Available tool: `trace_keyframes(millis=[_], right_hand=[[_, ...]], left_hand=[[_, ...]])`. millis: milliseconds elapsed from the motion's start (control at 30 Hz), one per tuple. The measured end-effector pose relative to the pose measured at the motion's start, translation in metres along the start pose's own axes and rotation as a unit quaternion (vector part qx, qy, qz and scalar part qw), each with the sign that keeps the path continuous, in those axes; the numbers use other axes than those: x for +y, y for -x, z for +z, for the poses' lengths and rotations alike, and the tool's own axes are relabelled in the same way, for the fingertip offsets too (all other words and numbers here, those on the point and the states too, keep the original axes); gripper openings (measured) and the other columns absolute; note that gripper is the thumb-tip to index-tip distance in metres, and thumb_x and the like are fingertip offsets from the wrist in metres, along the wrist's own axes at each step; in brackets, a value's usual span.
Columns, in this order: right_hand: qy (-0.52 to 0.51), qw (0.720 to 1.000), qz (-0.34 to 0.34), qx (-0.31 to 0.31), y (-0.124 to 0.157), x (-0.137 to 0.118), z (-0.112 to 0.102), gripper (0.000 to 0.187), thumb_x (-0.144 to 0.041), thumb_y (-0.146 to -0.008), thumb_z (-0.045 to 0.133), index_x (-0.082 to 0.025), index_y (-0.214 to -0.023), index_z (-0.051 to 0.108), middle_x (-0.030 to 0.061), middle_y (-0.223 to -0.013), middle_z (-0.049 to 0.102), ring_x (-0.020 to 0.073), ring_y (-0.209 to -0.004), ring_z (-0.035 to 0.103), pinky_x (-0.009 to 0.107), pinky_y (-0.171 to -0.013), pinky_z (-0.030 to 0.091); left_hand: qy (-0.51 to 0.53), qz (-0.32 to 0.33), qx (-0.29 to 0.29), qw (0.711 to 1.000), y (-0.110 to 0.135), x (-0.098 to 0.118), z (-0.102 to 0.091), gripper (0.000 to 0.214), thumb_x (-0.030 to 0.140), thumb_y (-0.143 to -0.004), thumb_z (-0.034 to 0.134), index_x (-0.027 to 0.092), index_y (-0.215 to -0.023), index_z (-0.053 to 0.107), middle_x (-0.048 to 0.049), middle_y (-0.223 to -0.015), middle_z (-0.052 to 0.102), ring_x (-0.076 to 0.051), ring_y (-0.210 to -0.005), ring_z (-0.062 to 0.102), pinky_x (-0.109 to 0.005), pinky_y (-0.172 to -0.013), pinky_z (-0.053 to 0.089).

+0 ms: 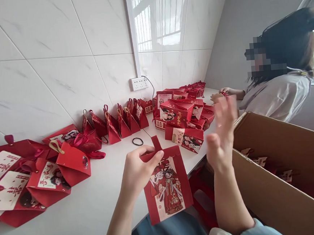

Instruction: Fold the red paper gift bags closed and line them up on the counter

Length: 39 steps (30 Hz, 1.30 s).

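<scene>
My left hand [139,169] pinches the upper left edge of a red gift box [169,189], its thumb on the front. The box is printed with two figures in traditional red dress, and a strap sticks up from its top. It hangs over my lap at the table's front edge. My right hand [221,137] is raised to the right of the box, fingers up, thumb apart and nothing in it; its fingertips are blurred. Behind the held box lies a pile of red gift boxes [182,112].
A row of triangular red boxes [119,122] lines the white table [98,205] along the wall. More ribboned boxes [47,175] crowd the left. A black band [137,141] lies mid-table. An open cardboard carton [281,180] stands at right, a co-worker [282,89] beyond it.
</scene>
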State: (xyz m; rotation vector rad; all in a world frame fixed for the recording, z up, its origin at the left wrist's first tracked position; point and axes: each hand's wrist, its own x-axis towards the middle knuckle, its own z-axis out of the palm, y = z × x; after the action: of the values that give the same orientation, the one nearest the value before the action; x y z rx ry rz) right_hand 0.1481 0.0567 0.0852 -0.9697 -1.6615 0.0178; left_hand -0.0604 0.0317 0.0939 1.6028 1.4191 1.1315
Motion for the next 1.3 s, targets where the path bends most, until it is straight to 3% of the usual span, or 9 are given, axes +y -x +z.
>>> trace_keyframes(millis=[67,133,233,467,633,967,1133,1300], right_hand=[[-0.059,0.995,-0.013,-0.083,0.011,-0.015,0.007,0.056,-0.05,-0.093,0.047,-0.026,-0.142,0.034,0.0128,-0.144,0.041,0.0302,-0.135,0.04,0.05,-0.105,0.042],[-0.085,0.983,-0.011,-0.162,0.02,-0.026,0.017,0.037,-0.034,-0.089,0.058,-0.023,-0.125,0.052,0.0113,-0.127,0.057,0.0252,-0.118,0.056,0.041,-0.096,0.05],[-0.087,0.985,-0.001,-0.151,0.028,-0.033,0.028,0.02,-0.022,-0.089,0.057,-0.021,-0.11,0.058,0.0078,-0.102,0.065,0.0189,-0.093,0.065,0.032,-0.08,0.055],[-0.005,0.992,-0.064,-0.108,0.029,-0.03,0.028,0.021,-0.019,-0.091,0.055,-0.02,-0.112,0.061,0.0084,-0.096,0.064,0.0174,-0.084,0.063,0.03,-0.074,0.053],[-0.027,0.992,-0.054,-0.108,0.029,-0.032,0.029,0.013,-0.018,-0.093,0.053,-0.019,-0.101,0.063,0.0041,-0.083,0.06,0.0127,-0.07,0.057,0.025,-0.064,0.049],[-0.144,0.963,0.096,-0.207,0.018,-0.034,0.021,0.01,-0.023,-0.088,0.058,-0.017,-0.081,0.061,-0.0012,-0.071,0.055,0.0091,-0.062,0.049,0.02,-0.057,0.039],[-0.158,0.96,0.13,-0.192,0.019,-0.035,0.025,0.013,-0.02,-0.088,0.055,-0.017,-0.075,0.057,-0.0038,-0.066,0.052,0.0079,-0.059,0.045,0.02,-0.057,0.036],[-0.168,0.959,0.15,-0.169,0.021,-0.035,0.029,0.014,-0.021,-0.087,0.054,-0.017,-0.073,0.055,-0.0046,-0.064,0.05,0.0078,-0.058,0.044,0.02,-0.057,0.035]], left_hand=[[0.012,0.003,-0.006,1.0,0.002,0.002,0.002,0.027,0.046,-0.078,0.066,0.019,-0.075,0.068,-0.0008,-0.072,0.07,-0.016,-0.064,0.065,-0.021,-0.054,0.049],[0.015,0.017,-0.001,1.0,0.005,0.003,0.003,0.028,0.046,-0.082,0.061,0.019,-0.078,0.067,0.0007,-0.07,0.069,-0.013,-0.057,0.061,-0.02,-0.049,0.045],[0.007,0.042,0.013,0.999,0.009,0.004,0.005,0.025,0.041,-0.086,0.059,0.019,-0.077,0.068,0.0022,-0.067,0.068,-0.011,-0.056,0.059,-0.017,-0.051,0.045],[-0.005,0.074,0.072,0.995,0.013,0.002,0.011,0.023,0.035,-0.085,0.061,0.018,-0.072,0.069,0.0033,-0.066,0.069,-0.009,-0.06,0.061,-0.013,-0.056,0.046],[-0.033,0.117,0.1,0.987,0.012,0.0,0.014,0.021,0.031,-0.084,0.064,0.018,-0.068,0.068,0.0054,-0.059,0.066,-0.006,-0.053,0.057,-0.011,-0.053,0.044],[0.007,0.117,0.048,0.992,0.007,-0.001,0.011,0.017,0.027,-0.084,0.064,0.021,-0.069,0.071,0.0073,-0.061,0.067,-0.005,-0.058,0.061,-0.008,-0.056,0.045],[0.026,0.108,0.03,0.993,0.005,0.0,0.011,0.017,0.027,-0.084,0.064,0.02,-0.07,0.071,0.0063,-0.064,0.068,-0.005,-0.06,0.062,-0.008,-0.058,0.046],[0.054,0.103,-0.033,0.993,0.003,-0.001,0.006,0.008,0.025,-0.079,0.066,0.019,-0.075,0.069,0.0045,-0.071,0.069,-0.007,-0.065,0.063,-0.01,-0.06,0.048]])
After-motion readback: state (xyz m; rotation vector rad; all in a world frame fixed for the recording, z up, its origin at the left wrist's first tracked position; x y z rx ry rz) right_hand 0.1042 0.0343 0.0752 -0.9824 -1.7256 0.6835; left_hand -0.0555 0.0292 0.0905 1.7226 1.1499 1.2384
